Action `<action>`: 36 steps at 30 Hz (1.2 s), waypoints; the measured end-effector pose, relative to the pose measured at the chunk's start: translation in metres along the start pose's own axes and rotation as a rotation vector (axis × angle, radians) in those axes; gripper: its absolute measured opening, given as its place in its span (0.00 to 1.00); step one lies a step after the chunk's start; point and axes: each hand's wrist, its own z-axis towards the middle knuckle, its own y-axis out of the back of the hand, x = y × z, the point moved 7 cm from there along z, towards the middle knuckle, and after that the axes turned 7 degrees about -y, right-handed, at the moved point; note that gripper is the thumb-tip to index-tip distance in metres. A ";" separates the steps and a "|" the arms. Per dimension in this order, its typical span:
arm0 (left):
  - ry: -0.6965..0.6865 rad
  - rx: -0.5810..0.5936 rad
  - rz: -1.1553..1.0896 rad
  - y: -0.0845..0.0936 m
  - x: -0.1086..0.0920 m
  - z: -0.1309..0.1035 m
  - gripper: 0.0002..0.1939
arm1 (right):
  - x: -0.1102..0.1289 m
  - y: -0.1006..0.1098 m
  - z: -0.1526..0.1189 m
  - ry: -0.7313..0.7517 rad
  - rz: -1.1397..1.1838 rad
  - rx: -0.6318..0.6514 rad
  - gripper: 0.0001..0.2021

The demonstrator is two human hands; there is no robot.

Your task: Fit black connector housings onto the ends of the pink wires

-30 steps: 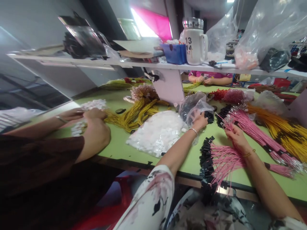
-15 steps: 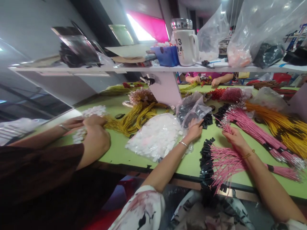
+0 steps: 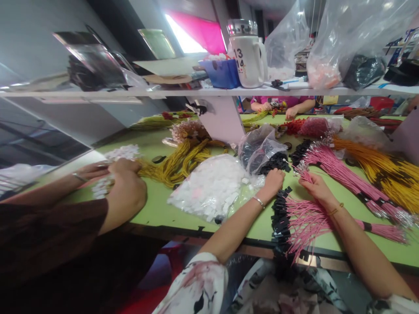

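My right hand [image 3: 317, 188] is closed round a small bunch of pink wires [image 3: 304, 171], whose metal-tipped ends point up and left. My left hand [image 3: 274, 181] has its fingers curled together beside a pile of black plastic connectors [image 3: 275, 163]; what they pinch, if anything, is hidden. Behind that hand, the pile spills from a clear plastic bag [image 3: 257, 148]. Between my forearms, pink wires fitted with black connectors [image 3: 280, 216] lie at the table's front edge. A longer bundle of pink wires [image 3: 347, 174] stretches out beyond my right hand.
A bag of white connectors [image 3: 209, 187] lies left of my left forearm. On the left, a co-worker's hands [image 3: 122, 174] handle yellow wires [image 3: 176, 165]. Orange-yellow wires [image 3: 382, 165] lie far right. A shelf [image 3: 183, 93] above carries a white mug [image 3: 248, 61] and a blue bin [image 3: 221, 73].
My left hand has come away from the plastic bag, moving right and nearer to me, and its fingers have drawn together. My right hand still holds the pink wires. The view has shifted slightly.
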 end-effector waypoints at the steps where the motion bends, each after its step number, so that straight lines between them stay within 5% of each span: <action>1: 0.010 0.008 0.000 0.000 0.000 -0.001 0.13 | 0.000 0.000 0.000 -0.001 0.007 -0.001 0.15; 18: 0.205 0.125 -0.050 0.016 0.003 -0.022 0.11 | -0.001 -0.003 -0.003 -0.035 0.038 -0.019 0.19; 24: 0.202 -0.016 -0.179 0.018 0.012 -0.024 0.14 | -0.003 -0.004 -0.002 -0.028 0.032 -0.009 0.20; 30: 0.182 -0.379 -0.660 0.038 0.022 -0.032 0.16 | -0.004 -0.006 -0.001 -0.025 0.004 -0.014 0.19; 36: 0.351 -0.286 -1.484 0.025 0.003 -0.038 0.09 | -0.006 -0.005 -0.002 -0.002 -0.049 -0.023 0.18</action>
